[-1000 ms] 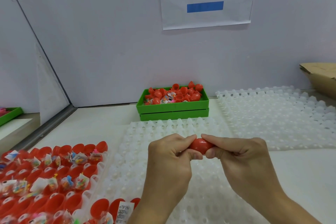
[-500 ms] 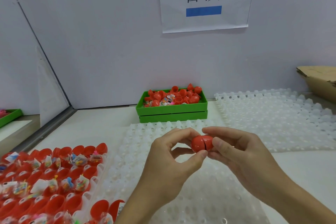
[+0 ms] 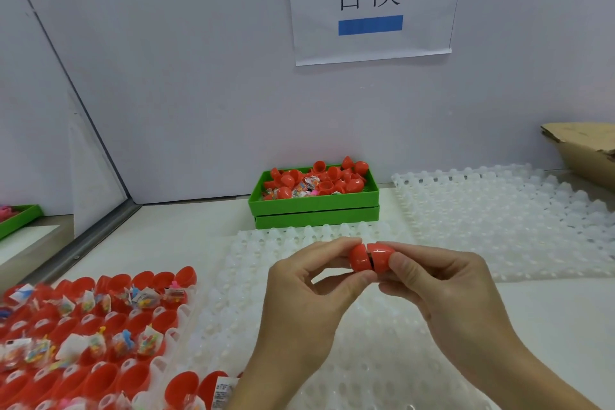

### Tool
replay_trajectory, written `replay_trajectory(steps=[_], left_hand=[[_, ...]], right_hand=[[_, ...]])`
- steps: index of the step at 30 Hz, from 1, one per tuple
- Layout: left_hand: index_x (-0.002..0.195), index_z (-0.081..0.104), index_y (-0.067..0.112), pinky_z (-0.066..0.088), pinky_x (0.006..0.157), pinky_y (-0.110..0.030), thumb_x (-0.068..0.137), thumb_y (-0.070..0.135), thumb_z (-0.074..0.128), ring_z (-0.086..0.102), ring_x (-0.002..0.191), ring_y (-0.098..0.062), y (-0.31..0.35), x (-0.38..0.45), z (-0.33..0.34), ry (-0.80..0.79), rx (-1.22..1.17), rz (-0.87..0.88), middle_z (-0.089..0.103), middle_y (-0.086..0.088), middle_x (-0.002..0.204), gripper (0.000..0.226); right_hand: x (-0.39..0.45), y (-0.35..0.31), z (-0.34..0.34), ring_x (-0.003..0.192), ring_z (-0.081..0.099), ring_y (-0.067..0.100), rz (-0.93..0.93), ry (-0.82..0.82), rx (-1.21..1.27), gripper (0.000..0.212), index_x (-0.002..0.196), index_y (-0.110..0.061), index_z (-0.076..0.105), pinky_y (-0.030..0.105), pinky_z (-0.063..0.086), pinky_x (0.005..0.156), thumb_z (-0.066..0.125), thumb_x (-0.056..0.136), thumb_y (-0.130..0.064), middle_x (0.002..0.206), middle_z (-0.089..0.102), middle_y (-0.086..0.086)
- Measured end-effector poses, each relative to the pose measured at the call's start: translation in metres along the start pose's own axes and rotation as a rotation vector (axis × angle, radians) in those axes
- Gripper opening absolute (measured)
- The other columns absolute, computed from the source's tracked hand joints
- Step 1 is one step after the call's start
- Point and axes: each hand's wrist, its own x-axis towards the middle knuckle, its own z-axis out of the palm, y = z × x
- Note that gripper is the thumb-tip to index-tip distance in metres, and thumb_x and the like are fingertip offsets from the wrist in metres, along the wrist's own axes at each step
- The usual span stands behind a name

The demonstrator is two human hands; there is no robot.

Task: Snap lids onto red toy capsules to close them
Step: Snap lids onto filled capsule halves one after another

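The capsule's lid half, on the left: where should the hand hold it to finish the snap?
Grip the lid on its rounded dome, coming from the left, as the left hand does now. The capsule lies sideways with a dark gap at the seam, so pushing along its axis toward the right hand looks best.

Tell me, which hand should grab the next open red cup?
Probably the left hand. The open cups sit in the tray on its side. The right hand is farther away and pinches the capsule, so it could keep that.

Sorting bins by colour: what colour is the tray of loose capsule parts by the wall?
Green tray, clearest in the head view.
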Motion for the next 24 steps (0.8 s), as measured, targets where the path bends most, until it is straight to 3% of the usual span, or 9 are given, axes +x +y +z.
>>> replay_trajectory(steps=[8, 12, 16, 24], left_hand=[[0.101, 0.076, 0.027, 0.057, 0.077, -0.016, 0.064, 0.022, 0.077, 0.07, 0.091, -0.007, -0.0042, 0.0014, -0.0029, -0.013, 0.046, 0.013, 0.074, 0.011, 0.093, 0.037], [0.101, 0.076, 0.028, 0.057, 0.077, -0.016, 0.065, 0.021, 0.076, 0.07, 0.088, -0.006, -0.0062, 0.0017, -0.0027, -0.016, 0.073, 0.038, 0.073, 0.014, 0.093, 0.037], [0.103, 0.075, 0.031, 0.057, 0.077, -0.018, 0.072, 0.006, 0.08, 0.07, 0.089, -0.006, -0.0083, 0.0018, -0.0037, -0.021, 0.129, 0.04, 0.072, 0.016, 0.094, 0.04], [0.107, 0.073, 0.033, 0.059, 0.081, -0.029, 0.075, 0.012, 0.079, 0.069, 0.093, -0.011, -0.0067, 0.0015, -0.0051, -0.028, 0.211, 0.054, 0.071, 0.018, 0.095, 0.039]], right_hand=[[-0.0031, -0.0017, 0.0068, 0.075, 0.076, 0.025, -0.033, 0.028, -0.035, 0.02, 0.081, -0.027, 0.082, 0.022, 0.059, 0.063, 0.07, 0.066, -0.021, 0.083, 0.078, 0.008], [-0.0045, -0.001, 0.0072, 0.075, 0.076, 0.025, -0.048, 0.042, -0.05, 0.02, 0.081, -0.028, 0.082, 0.022, 0.059, 0.062, 0.069, 0.068, -0.02, 0.082, 0.078, 0.008], [-0.0052, -0.0016, 0.009, 0.073, 0.076, 0.023, -0.076, 0.039, -0.076, 0.02, 0.08, -0.03, 0.082, 0.021, 0.057, 0.058, 0.067, 0.071, -0.02, 0.081, 0.078, 0.006], [-0.0065, 0.0014, 0.0097, 0.075, 0.076, 0.025, -0.063, 0.046, -0.046, 0.019, 0.081, -0.029, 0.082, 0.021, 0.057, 0.059, 0.067, 0.071, -0.021, 0.082, 0.078, 0.008]])
